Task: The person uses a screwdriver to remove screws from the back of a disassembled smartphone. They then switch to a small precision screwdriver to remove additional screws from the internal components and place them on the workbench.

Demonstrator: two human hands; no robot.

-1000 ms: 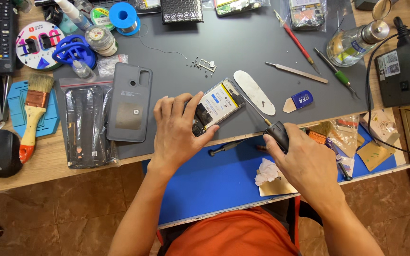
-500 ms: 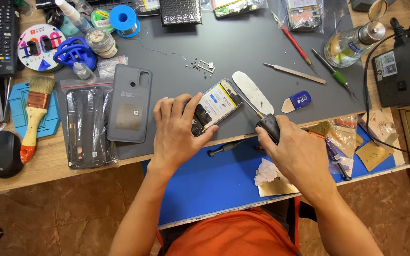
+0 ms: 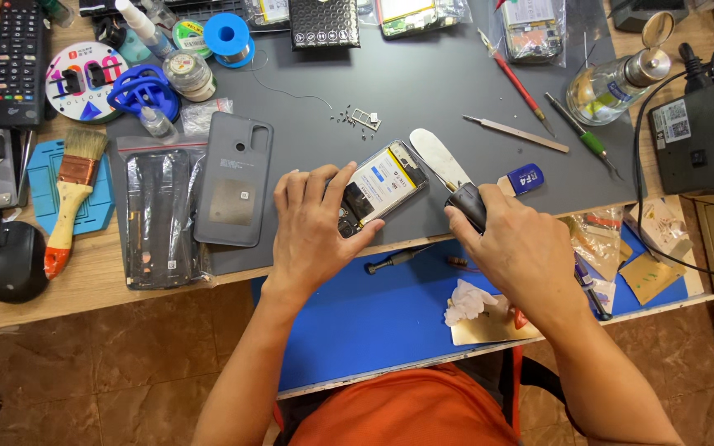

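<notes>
An opened phone (image 3: 380, 183) with its battery showing lies tilted on the grey mat (image 3: 423, 91). My left hand (image 3: 314, 231) presses down on the phone's lower left end and holds it. My right hand (image 3: 512, 244) grips a black-handled tool (image 3: 466, 203); its tip points toward the phone's right edge. A white flat pry blade (image 3: 436, 157) lies just beyond that tool. The phone's grey back cover (image 3: 233, 178) rests to the left of my left hand.
Small screws and a card tray (image 3: 359, 118) sit above the phone. Tweezers (image 3: 516, 132), screwdrivers (image 3: 582, 135), a glass bottle (image 3: 615, 81) and a black power unit (image 3: 702, 135) are at right. A brush (image 3: 69, 198), remote (image 3: 18, 59) and mouse (image 3: 11, 261) lie left.
My right hand has moved up and to the left with the black-handled tool, closer to the phone's right edge. My left hand stays on the phone.
</notes>
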